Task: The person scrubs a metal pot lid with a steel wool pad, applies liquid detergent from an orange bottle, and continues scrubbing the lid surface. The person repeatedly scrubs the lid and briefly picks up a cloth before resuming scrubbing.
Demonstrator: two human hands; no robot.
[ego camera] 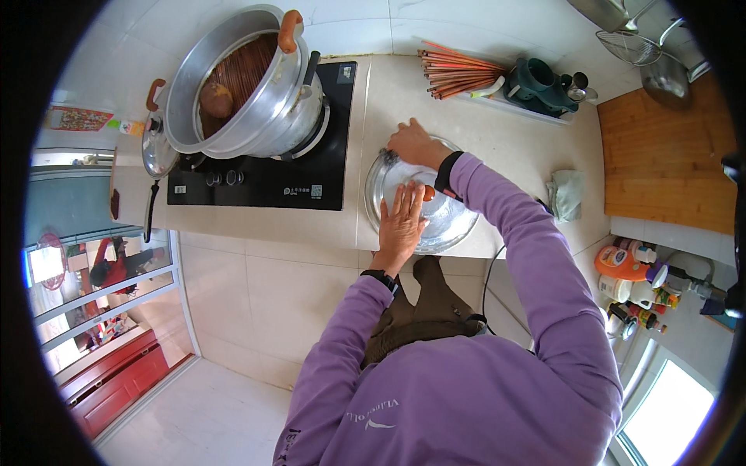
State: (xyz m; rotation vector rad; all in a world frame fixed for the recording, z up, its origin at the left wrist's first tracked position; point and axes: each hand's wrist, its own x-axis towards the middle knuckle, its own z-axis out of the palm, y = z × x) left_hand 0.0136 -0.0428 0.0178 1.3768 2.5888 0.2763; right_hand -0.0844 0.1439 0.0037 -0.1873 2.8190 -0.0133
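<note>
A round metal lid (pixel 457 224) with an orange-brown knob (pixel 429 193) lies on the pale countertop. My left hand (pixel 401 218) rests flat on the lid, fingers extended, just left of the knob. Near the lid's far left rim, my right hand (pixel 414 143) is curled over a dark grey steel-wool scourer (pixel 389 156), which shows partly at its edge. The lid's surface looks wet or streaked. On the black gas hob (pixel 262 186) left of the lid stands a large aluminium steamer pot (pixel 250 125), its inside holding a brown slatted rack and a round brown item (pixel 216 100).
Chopsticks (pixel 460 70) and a dark green utensil holder (pixel 536 81) stand by the wall. A folded cloth (pixel 565 195) lies right of the lid, near a wooden board (pixel 667 151). A lidded pan (pixel 157 154) is at the hob's left. Another person (pixel 113 265) is beyond the glass door.
</note>
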